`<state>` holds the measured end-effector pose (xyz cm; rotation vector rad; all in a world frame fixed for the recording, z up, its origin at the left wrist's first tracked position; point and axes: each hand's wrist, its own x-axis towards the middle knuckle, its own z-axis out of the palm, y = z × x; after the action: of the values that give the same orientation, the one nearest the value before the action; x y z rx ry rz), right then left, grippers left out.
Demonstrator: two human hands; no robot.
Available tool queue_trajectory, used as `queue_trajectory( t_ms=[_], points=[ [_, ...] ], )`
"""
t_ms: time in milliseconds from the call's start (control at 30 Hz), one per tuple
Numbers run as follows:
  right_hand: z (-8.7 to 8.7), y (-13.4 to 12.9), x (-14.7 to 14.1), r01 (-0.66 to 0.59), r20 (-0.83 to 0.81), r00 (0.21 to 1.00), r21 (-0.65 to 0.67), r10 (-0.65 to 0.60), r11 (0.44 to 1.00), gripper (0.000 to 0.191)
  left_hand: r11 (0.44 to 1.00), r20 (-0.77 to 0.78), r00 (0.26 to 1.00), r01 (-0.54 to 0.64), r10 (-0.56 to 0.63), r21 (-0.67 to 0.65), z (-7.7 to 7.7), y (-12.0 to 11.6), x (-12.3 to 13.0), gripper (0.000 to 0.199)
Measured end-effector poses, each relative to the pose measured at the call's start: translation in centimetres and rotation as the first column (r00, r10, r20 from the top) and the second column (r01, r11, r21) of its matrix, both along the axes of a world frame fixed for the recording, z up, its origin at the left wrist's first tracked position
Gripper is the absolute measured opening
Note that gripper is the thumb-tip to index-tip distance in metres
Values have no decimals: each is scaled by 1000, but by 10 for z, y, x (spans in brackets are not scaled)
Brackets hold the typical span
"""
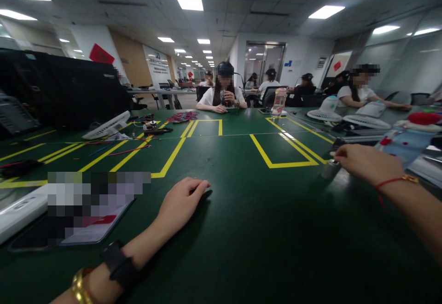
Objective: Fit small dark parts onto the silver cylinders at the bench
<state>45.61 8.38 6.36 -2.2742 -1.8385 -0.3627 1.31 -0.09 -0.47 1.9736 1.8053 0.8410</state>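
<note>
My left hand rests on the green table left of the middle. Its fingers are curled under with the thumb along them, and nothing shows in it. A dark-strapped watch and a gold bangle sit on that wrist. On the right, my right hand is closed, its fingertips pinching the top of a small silver metal cylinder. The cylinder stands upright at the table surface; whether it touches is hard to tell. Beside that hand is a pale blue bottle-like item with a red top.
Left lie phones and a long white case. Farther off are a white fan, loose wires and a large black bag. A clear bottle and more white fans stand far right. A person sits opposite.
</note>
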Motion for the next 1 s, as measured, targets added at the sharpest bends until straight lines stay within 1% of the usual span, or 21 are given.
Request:
queue_trajectory(
  t_ms=[67, 133, 167, 267, 333, 400, 467, 500, 533, 567, 600, 633, 700, 733, 767, 800, 833, 867, 933, 1000],
  points=[
    [0, 0, -1, 45, -6, 999, -73, -46, 996, 25, 1000, 1, 1000, 2, -2, -2, -1, 0, 0, 44],
    [-1, 0, -1, 63, -15, 998, -117, -65, 991, 35, 1000, 4, 1000, 5, -5, -3, -1, 1, 0, 44],
    [-2, 1, 0, 48, -23, 998, -130, -51, 990, 40, 1000, 6, 1000, 7, -7, -3, -2, 1, 0, 44],
    [-7, 6, 4, -82, -66, 995, -160, 72, 984, 49, 1000, 4, 1000, 3, -3, -5, -3, 2, -1, 45],
    [-10, 9, 1, -178, -96, 982, -169, 164, 969, 44, 1000, 2, 1000, 1, -1, -4, -4, 3, -1, 45],
    [-12, 9, -12, -247, -119, 966, -164, 229, 955, 37, 1000, 1, 1000, 3, -3, 1, -4, 3, -1, 44],
    [-13, 0, -38, -350, -171, 929, -114, 328, 930, 40, 1000, -2, 1000, 3, -3, 5, -4, 2, -1, 44],
    [-13, -9, -55, -425, -208, 890, -64, 405, 903, 41, 1000, -3, 1000, 1, -1, 6, -4, 2, -1, 44],
    [-14, -20, -74, -514, -244, 832, -2, 498, 858, 41, 1000, -5, 1000, 2, -2, 6, -4, 2, -1, 45],
    [-15, -33, -95, -607, -272, 752, 66, 600, 792, 41, 1000, -6, 1000, 3, -3, 5, -4, 2, -1, 45],
    [-17, -47, -116, -697, -286, 658, 121, 697, 707, 40, 1000, -8, 1000, 6, -6, 3, -5, 3, -1, 45],
    [-20, -61, -136, -770, -293, 568, 142, 769, 623, 41, 1000, -9, 1000, 9, -9, 1, -5, 3, -1, 44],
    [-27, -86, -170, -865, -302, 433, 124, 849, 485, 43, 1000, -5, 1000, 10, -10, 4, -6, 4, -2, 44],
    [-32, -96, -182, -893, -307, 388, 107, 869, 436, 44, 1000, 2, 1000, 6, -6, 10, -7, 5, -2, 43],
    [-37, -103, -191, -911, -316, 354, 96, 880, 401, 46, 1000, 10, 1000, 1, -1, 18, -7, 4, -2, 42],
    [-41, -107, -196, -918, -334, 333, 101, 882, 385, 48, 1000, 20, 1000, -6, 5, 29, -6, 4, -2, 41],
    [-46, -109, -199, -915, -363, 321, 120, 875, 386, 52, 999, 30, 1000, -11, 10, 42, -5, 2, -1, 39],
    [-51, -110, -199, -903, -407, 317, 147, 857, 404, 58, 998, 41, 999, -9, 7, 58, -3, 0, 1, 37],
    [-60, -107, -195, -859, -518, 317, 199, 795, 472, 74, 995, 73, 997, 27, -34, 95, 5, -7, 10, 32],
    [-66, -104, -191, -825, -613, 310, 207, 727, 526, 84, 985, 134, 982, 116, -134, 130, 14, -15, 25, 29]
  ],
)
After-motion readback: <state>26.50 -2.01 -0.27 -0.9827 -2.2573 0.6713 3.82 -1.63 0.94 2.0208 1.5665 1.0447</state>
